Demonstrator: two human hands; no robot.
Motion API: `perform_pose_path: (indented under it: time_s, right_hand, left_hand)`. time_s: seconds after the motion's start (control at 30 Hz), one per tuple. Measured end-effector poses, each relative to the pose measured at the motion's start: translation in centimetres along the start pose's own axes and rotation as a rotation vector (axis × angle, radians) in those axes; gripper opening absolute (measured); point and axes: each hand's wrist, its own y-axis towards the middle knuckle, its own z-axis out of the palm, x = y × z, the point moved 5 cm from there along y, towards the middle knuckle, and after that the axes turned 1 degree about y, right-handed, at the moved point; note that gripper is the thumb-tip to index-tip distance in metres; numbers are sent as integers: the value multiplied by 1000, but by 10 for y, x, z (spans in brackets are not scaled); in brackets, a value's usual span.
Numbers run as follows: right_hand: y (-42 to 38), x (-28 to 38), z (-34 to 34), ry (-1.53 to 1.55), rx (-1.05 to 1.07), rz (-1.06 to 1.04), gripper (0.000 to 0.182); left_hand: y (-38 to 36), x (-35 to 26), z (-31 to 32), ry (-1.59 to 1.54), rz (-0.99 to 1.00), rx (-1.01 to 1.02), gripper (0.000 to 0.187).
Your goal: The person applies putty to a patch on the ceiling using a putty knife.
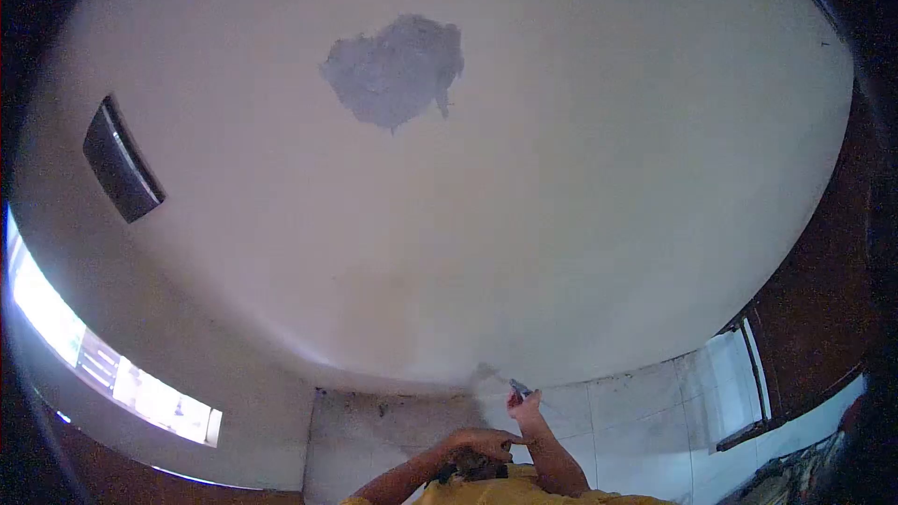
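My right hand (526, 406) is raised at the lower middle, fingers closed around a small grey flat tool that looks like a putty knife (520, 388). Just above and left of the tool is a small grey smear (486, 370), close to where the pale plastered surface (580, 224) meets the tiles. My left hand (482, 440) is lower, near my chest, with its fingers bent. Against its underside is a dark lump (463, 464) that I cannot make out. Higher up, a large rough grey patch (398, 70) stands out on the plaster.
White tiles (636, 421) run along the bottom, stained dark near their upper edge. A bright window (159, 397) is at the lower left, below a dark panel (122, 164). At the right are a brown surface (814, 290) and a framed opening (739, 383).
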Motion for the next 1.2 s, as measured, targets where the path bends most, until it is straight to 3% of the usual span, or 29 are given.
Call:
perform_pose_path:
  time_s: [0.17,0.27,0.33,0.4,0.47,0.6,0.73,0.8,0.83,0.97,1.07,1.2]
  right_hand:
    - [-15,1,15,0,-72,-37,73]
    - [-11,1,22,-20,70,-26,68]
    - [-20,-4,28,4,37,-35,66]
    - [-16,-3,27,-4,35,-19,65]
    - [3,-3,18,-45,63,30,65]
    - [8,-6,16,-21,101,16,65]
    - [1,-8,20,-43,75,-10,65]
    - [4,-6,17,-24,62,-4,65]
    - [3,-5,18,-15,61,-3,66]
    - [5,-3,21,-43,84,2,69]
    - [10,-7,25,-64,-9,-37,72]
    - [6,-17,29,-58,24,-18,72]
  left_hand:
    - [-4,36,1,-138,10,-7,68]
    - [-27,0,-11,-256,-135,67,67]
    - [-35,-34,-16,-336,-207,125,67]
    - [-8,24,3,-175,-34,71,67]
    - [-6,26,3,-105,-6,71,66]
    - [-19,4,-4,-77,-115,79,65]
    - [6,56,15,-185,38,93,70]
    - [7,71,25,-222,-95,105,72]
    - [2,67,27,-240,-161,112,73]
    - [-23,21,8,-259,-34,10,76]
    - [-10,48,17,-253,-45,5,76]
    - [-17,57,16,-195,-5,16,70]
